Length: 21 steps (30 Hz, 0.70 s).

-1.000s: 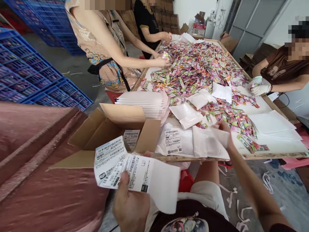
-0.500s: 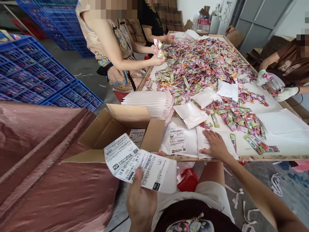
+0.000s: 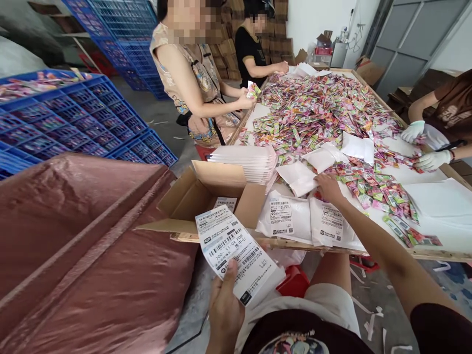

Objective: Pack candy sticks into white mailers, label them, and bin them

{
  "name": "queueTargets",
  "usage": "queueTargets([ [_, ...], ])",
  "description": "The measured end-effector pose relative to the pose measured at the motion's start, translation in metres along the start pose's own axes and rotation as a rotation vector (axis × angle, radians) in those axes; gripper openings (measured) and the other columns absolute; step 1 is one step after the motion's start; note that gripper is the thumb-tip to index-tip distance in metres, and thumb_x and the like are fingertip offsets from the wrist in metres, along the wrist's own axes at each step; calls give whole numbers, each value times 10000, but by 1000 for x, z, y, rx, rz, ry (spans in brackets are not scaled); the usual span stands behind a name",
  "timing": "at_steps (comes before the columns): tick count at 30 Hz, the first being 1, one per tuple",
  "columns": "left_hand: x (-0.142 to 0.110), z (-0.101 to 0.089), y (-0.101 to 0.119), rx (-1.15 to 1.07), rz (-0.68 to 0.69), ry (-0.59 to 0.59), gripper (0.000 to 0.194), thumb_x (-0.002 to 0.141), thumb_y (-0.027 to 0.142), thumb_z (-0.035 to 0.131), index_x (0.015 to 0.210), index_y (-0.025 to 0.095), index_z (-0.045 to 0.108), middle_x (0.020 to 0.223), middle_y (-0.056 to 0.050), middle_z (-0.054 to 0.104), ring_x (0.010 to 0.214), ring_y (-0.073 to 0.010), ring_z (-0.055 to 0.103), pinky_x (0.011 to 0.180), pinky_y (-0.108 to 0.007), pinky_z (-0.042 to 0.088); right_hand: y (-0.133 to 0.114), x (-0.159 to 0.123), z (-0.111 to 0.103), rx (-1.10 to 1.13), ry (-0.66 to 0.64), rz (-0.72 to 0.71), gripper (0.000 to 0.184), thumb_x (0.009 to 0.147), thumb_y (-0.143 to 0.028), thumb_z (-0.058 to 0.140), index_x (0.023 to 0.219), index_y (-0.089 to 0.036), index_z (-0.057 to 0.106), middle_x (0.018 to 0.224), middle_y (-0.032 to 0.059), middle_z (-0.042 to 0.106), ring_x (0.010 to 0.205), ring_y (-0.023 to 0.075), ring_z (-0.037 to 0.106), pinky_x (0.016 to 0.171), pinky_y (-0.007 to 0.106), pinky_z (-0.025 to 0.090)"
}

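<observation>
My left hand [image 3: 225, 307] is closed on a strip of printed shipping labels [image 3: 236, 255], thumb on top, in front of the open cardboard box. My right hand [image 3: 329, 188] reaches over the table with bent fingers at the right edge of a plain white mailer [image 3: 297, 177], pinching its corner. Below that arm lies a filled white mailer with a label [image 3: 329, 221], partly covered by the forearm. Left of it is another labelled mailer [image 3: 283, 216]. Two more plain mailers, a nearer one [image 3: 324, 156] and a farther one [image 3: 357, 147], lie behind.
An open cardboard box [image 3: 254, 204] sits at the table's left corner, beside stacked white mailers [image 3: 241, 164]. Small colourful packets [image 3: 324, 108] are heaped across the table. Flat white sheets [image 3: 438, 196] lie right. Blue crates [image 3: 81, 118] stand left; co-workers are around the table.
My right hand pressed on the second front mailer, which now shows a label, then moved up to the plain mailer behind. My left hand still holds the label strip.
</observation>
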<state>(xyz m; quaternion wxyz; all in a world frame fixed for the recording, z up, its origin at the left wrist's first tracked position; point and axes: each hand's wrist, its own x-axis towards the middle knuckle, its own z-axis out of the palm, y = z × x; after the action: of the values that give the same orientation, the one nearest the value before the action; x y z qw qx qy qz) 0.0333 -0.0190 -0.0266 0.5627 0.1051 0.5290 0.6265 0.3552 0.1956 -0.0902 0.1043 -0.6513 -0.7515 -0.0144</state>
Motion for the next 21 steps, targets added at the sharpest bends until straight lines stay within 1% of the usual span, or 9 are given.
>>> queueTargets([
  [2, 0, -2, 2, -2, -11, 52, 304, 749, 352, 780, 1019, 237, 700, 773, -27, 791, 953, -313, 752, 886, -467, 600, -5, 7, -16, 63, 145, -12, 280, 933, -173, 407, 1101, -125, 626, 1070, 149, 688, 1033, 269, 577, 1002, 412, 358],
  [5, 1, -4, 2, 28, 25, 54, 354, 671, 399, 849, 936, 204, 718, 825, -42, 796, 1006, -318, 732, 919, -452, 584, -26, -1, -63, 235, 504, 41, 205, 949, -314, 470, 1009, -172, 605, 956, 103, 658, 903, 252, 570, 831, 377, 431],
  [7, 3, -5, -1, 66, 76, -6, 410, 656, 434, 862, 955, 185, 732, 906, -50, 800, 1042, -304, 717, 946, -412, 570, -55, -21, -94, 344, 717, 81, 156, 929, -338, 538, 984, -198, 578, 935, 74, 620, 867, 232, 556, 765, 353, 435],
  [9, 7, -6, -5, 103, 113, -64, 437, 675, 458, 850, 990, 174, 744, 969, -53, 797, 1063, -287, 707, 959, -371, 559, -93, -46, -107, 408, 832, 77, 87, 933, -292, 548, 968, -215, 568, 919, 60, 589, 854, 218, 540, 739, 339, 430],
  [12, 11, -8, -8, 147, 135, -113, 457, 693, 489, 831, 1009, 168, 757, 997, -62, 794, 1071, -289, 700, 951, -363, 561, -154, -78, -75, 409, 706, -100, 169, 942, -121, 456, 884, -213, 586, 865, 59, 574, 819, 200, 528, 710, 320, 418],
  [15, 12, -12, -7, 180, 164, -153, 455, 717, 493, 814, 1035, 171, 761, 1034, -73, 786, 1100, -295, 684, 970, -377, 547, -197, -92, -14, 339, 348, -189, 189, 919, -71, 482, 834, -187, 605, 837, 67, 582, 770, 197, 516, 667, 311, 409],
  [17, 11, -15, -5, 224, 192, -185, 441, 759, 472, 787, 1086, 179, 748, 1076, -77, 777, 1113, -286, 677, 983, -375, 536, -208, -95, 11, 348, 170, -194, 91, 911, -125, 556, 875, -174, 624, 881, 82, 603, 816, 215, 536, 703, 326, 435],
  [19, 10, -17, -3, 280, 230, -211, 450, 803, 451, 753, 1175, 203, 712, 1123, -73, 765, 1103, -271, 681, 965, -364, 543, -208, -99, 12, 456, 101, -183, 47, 901, -200, 617, 935, -175, 637, 930, 93, 630, 881, 235, 565, 770, 360, 461],
  [21, 9, -17, -3, 330, 290, -226, 467, 826, 431, 733, 1248, 240, 669, 1156, -59, 756, 1092, -253, 686, 937, -341, 551, -201, -107, -9, 662, 98, -148, 144, 915, -264, 620, 1038, -191, 636, 965, 83, 661, 923, 234, 597, 832, 382, 475],
])
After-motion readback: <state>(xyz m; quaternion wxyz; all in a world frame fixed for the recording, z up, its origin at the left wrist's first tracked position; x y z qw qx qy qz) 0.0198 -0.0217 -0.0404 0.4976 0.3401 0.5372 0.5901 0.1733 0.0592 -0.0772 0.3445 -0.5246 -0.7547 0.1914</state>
